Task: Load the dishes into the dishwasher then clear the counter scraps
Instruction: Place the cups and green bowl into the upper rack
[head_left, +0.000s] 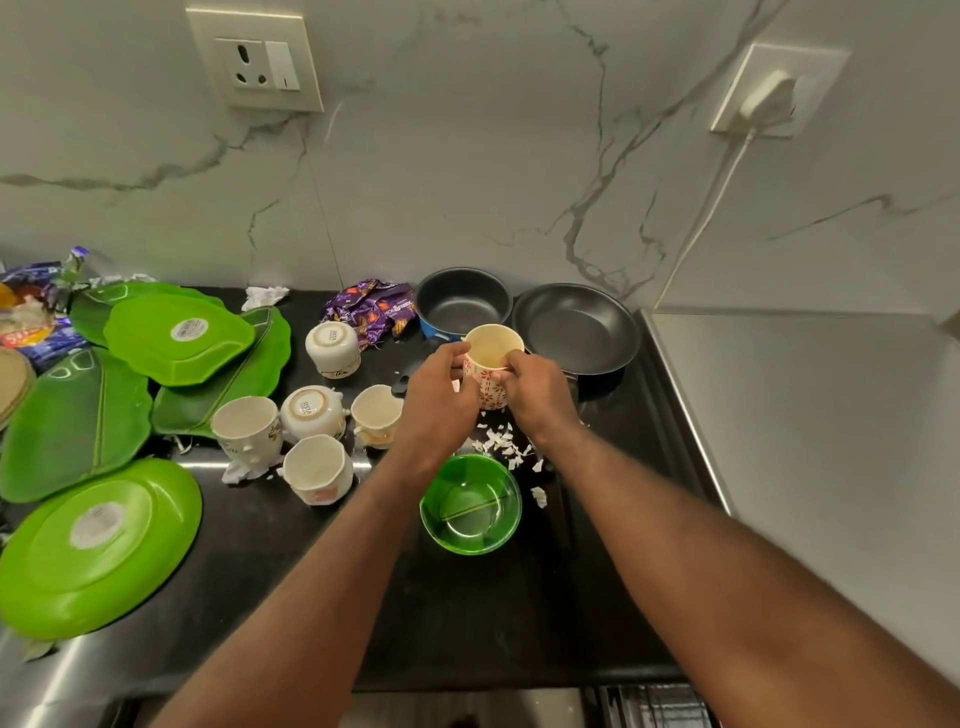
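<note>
Both hands grasp a red-flowered cup (491, 358), held upright over the black counter (467, 613) in front of a dark frying pan (576, 327). The left hand (439, 387) wraps its side and the right hand (537, 389) pinches the rim. Probably ceramic, the cup looks light, rigid and breakable, its glaze perhaps slick; a grasp round the body seems safest. White paper scraps (501, 447) lie below, beside a green bowl (470, 504).

Upright red-flowered cup (491, 353) gripped by left hand (440, 397) and right hand (540, 395) — paper scraps (501, 447) beside, green bowl (470, 504) near
</note>
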